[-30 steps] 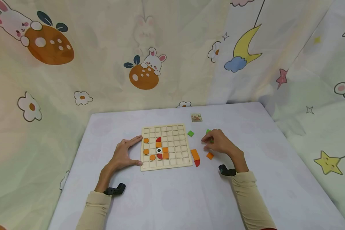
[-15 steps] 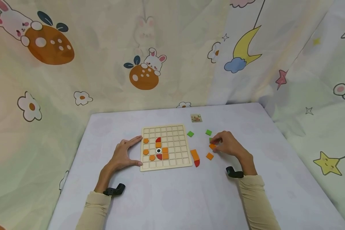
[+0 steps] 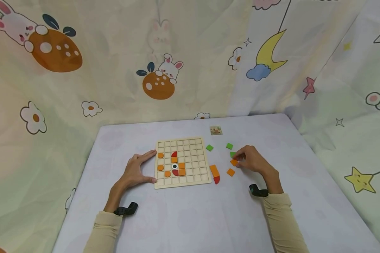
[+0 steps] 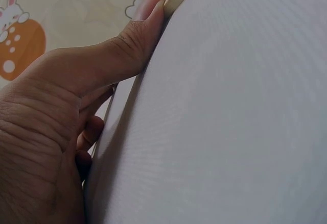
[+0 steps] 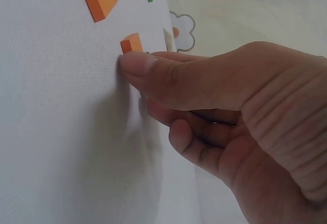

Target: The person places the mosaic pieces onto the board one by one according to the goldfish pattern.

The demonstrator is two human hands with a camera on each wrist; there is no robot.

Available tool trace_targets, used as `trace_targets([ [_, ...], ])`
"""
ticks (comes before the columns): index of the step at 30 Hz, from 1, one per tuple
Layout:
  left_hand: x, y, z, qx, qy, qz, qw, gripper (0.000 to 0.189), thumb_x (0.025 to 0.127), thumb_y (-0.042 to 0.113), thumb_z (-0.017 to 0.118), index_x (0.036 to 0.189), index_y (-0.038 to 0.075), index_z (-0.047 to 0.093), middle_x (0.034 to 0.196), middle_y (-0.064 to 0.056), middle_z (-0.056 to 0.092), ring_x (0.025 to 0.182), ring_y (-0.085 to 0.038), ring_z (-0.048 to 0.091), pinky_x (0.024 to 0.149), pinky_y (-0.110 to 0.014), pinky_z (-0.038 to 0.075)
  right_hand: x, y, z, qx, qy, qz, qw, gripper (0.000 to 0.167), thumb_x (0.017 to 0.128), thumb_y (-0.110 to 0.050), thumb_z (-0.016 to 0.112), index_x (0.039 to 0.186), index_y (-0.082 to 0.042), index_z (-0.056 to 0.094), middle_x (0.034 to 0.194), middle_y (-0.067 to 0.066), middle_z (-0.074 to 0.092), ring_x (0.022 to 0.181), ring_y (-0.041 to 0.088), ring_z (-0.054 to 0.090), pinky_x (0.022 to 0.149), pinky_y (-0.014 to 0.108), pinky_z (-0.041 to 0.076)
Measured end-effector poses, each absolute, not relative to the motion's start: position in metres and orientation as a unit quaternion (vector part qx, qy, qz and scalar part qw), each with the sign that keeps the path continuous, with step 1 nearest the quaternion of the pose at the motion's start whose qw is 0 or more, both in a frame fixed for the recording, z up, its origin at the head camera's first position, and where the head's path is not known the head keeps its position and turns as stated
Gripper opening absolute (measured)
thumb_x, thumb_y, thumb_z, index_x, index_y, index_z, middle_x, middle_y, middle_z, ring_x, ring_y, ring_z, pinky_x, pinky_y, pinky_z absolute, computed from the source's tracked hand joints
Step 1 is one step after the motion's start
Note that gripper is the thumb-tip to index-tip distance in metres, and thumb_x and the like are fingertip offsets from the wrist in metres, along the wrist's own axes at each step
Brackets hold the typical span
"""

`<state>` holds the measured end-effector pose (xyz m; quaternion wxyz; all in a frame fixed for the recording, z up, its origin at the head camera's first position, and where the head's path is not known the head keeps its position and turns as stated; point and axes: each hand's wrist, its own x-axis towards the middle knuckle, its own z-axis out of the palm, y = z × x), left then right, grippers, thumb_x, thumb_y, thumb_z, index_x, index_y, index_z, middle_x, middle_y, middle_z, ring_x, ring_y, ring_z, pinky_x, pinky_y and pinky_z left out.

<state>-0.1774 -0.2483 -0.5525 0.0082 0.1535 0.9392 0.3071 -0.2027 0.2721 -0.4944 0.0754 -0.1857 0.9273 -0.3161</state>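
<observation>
A wooden grid board (image 3: 194, 151) lies on the table, with orange, red and eye-marked tiles in its left half. My left hand (image 3: 134, 171) spreads thumb and forefinger against the board's left edge. In the left wrist view its thumb (image 4: 138, 43) presses at the board's side. My right hand (image 3: 251, 160) pinches a square orange tile (image 3: 233, 162) between thumb and forefinger, low over the table. In the right wrist view the thumb covers part of this orange tile (image 5: 132, 43). A green tile (image 3: 232, 154) lies right at the right fingertips.
Between board and right hand lie a longer orange piece (image 3: 214, 170), a red quarter-round tile (image 3: 216, 180) and another orange square (image 3: 230, 172). Further back are green tiles (image 3: 209, 148) and a small picture card (image 3: 216, 130). A printed cloth (image 3: 114, 70) hangs behind the table.
My right hand has moved to the right from over the green tiles and now pinches the orange square tile. The left hand has stayed at the board's edge.
</observation>
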Motion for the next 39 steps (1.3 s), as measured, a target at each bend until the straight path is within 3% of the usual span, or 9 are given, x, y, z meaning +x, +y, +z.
trace_targets([
  [24,-0.1785,-0.2493,-0.5524,0.154,0.938,0.309,0.01,0.124,0.061,0.062,0.102,0.168,0.031,0.046,0.174,0.001,0.048,0.115,-0.024,0.047,0.099,-0.048,0.035,-0.2005,0.2735,-0.4944,-0.165,0.927,-0.325,0.091,0.022,0.08,0.002,0.094,0.101,0.001,0.085,0.093,0.008,0.083,0.079,0.016,0.065,0.072,0.023,0.054],
  [39,-0.1771,-0.2478,-0.5507,0.157,0.937,0.313,0.008,0.123,0.061,0.06,0.102,0.167,0.03,0.047,0.172,-0.001,0.049,0.117,-0.027,0.049,0.098,-0.049,0.036,-0.1992,0.274,-0.4978,-0.182,0.927,-0.325,0.052,0.02,0.079,-0.003,0.096,0.094,0.0,0.084,0.081,0.003,0.077,0.073,0.013,0.06,0.068,0.024,0.05],
])
